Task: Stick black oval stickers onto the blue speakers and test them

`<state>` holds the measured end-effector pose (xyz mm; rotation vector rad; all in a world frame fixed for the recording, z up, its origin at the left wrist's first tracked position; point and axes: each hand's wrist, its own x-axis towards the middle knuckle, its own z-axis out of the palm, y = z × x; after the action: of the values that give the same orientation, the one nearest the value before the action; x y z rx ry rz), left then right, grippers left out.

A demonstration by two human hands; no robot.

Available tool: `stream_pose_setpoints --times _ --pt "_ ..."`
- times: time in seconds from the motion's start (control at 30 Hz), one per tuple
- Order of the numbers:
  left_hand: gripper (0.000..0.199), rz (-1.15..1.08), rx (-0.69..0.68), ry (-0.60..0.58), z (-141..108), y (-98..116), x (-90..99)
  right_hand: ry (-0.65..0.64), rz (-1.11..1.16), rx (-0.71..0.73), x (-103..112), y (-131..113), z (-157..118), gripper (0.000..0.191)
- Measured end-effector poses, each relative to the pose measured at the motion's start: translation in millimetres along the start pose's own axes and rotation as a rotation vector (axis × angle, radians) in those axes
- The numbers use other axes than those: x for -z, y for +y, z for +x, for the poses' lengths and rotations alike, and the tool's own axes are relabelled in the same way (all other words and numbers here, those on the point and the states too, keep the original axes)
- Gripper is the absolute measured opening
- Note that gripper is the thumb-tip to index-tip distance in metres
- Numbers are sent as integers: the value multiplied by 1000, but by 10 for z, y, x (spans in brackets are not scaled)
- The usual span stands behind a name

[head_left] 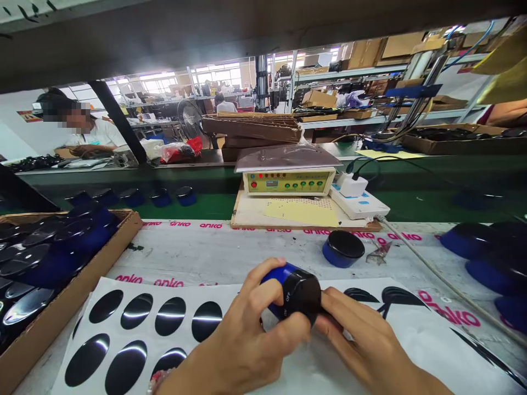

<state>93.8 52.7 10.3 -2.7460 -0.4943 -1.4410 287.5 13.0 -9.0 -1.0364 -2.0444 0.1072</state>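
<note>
Near the middle of the view, my left hand (251, 329) is wrapped round a blue and black round device (302, 291). The device is tilted, with white ON and OFF lettering on its black part. My right hand (362, 334) is at the device's right side, thumb and fingers brought together. Something dark shows between those fingers, but I cannot make out whether it is a separate piece. Under both hands lies a white sheet (185, 291) carrying glossy black round stickers (170, 316). A blue and black round housing (343, 248) stands behind my hands.
Left is a cardboard box (78, 285) of similar housings; more housings (473, 241) stand at right. Behind are a control box (290, 182) and a power strip (362, 203), whose cable (448, 274) crosses the table. A shelf (247, 33) hangs overhead. A co-worker (94, 131) sits far left.
</note>
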Motion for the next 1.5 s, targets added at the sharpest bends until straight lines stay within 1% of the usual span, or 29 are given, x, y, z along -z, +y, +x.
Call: stream_pose_setpoints --times 0.03,0.07,0.13,0.17,0.2,0.23,0.3,0.33,0.4,0.43,0.47,0.5,0.57,0.63,0.67,0.7,0.73,0.77,0.8,0.83,0.9,0.97,1.0,1.07,1.1,1.2,1.3,1.4,1.5 --pt "28 -18 40 3 10 -1 -5 1 -27 11 15 -3 17 14" --pt "36 -35 94 -17 22 -9 -9 -6 -69 31 36 -6 37 14" --pt "57 -39 215 -138 42 -78 -7 -10 -200 110 106 -1 79 15" --pt "61 -18 286 -183 46 -148 0 2 -281 156 157 12 98 16" --pt "58 13 370 -186 45 -245 14 29 -365 183 221 32 115 16" --pt "51 46 461 -154 38 -365 34 68 -438 181 295 60 131 16" --pt "39 93 640 -24 21 -636 85 174 -509 86 468 131 157 14" --pt "38 95 705 9 20 -759 108 225 -504 13 557 168 168 14" --pt "38 68 760 -5 60 -912 105 328 -429 -132 722 231 186 14" --pt "39 44 762 -20 108 -926 60 370 -379 -192 790 254 191 14" --pt "41 14 753 -33 176 -897 -25 404 -338 -246 845 273 193 15" --pt "46 -27 737 -48 260 -832 -154 427 -303 -291 887 289 193 17" --pt "63 -151 698 -100 455 -640 -517 433 -251 -335 930 320 188 22" --pt "80 -340 679 -195 646 -450 -915 396 -224 -315 927 360 182 26" --pt "82 -433 689 -232 727 -378 -1076 367 -211 -293 916 379 180 26" --pt "80 -519 710 -256 794 -327 -1186 338 -201 -268 901 394 177 26" --pt "76 -597 742 -266 843 -292 -1234 315 -194 -245 885 401 175 25" --pt "70 -668 777 -267 871 -270 -1214 299 -187 -224 868 397 172 23" --pt "62 -730 811 -263 879 -253 -1133 292 -179 -202 848 379 168 22" --pt "55 -778 837 -265 866 -233 -1002 294 -172 -174 824 350 163 21" --pt "46 -931 925 -273 793 -171 -664 289 -158 -101 758 264 150 19" --pt "43 -1184 1090 -228 681 -88 -353 270 -145 -26 671 174 134 19" --pt "43 -1309 1172 -186 622 -49 -241 255 -140 1 623 136 126 20" --pt "44 -1476 1267 -99 507 2 -124 233 -128 31 532 85 113 21" --pt "46 -1492 1270 -80 456 11 -109 228 -123 41 493 71 108 22" --pt "51 -1440 1269 -58 334 -2 -147 195 -104 68 410 54 98 25" --pt "55 -1292 1276 -62 254 -10 -184 165 -114 85 366 39 89 28" --pt "56 -1061 1190 -84 192 21 -184 145 -196 96 334 12 81 28" --pt "61 -779 1066 -85 139 62 -193 124 -359 111 292 -18 55 25"
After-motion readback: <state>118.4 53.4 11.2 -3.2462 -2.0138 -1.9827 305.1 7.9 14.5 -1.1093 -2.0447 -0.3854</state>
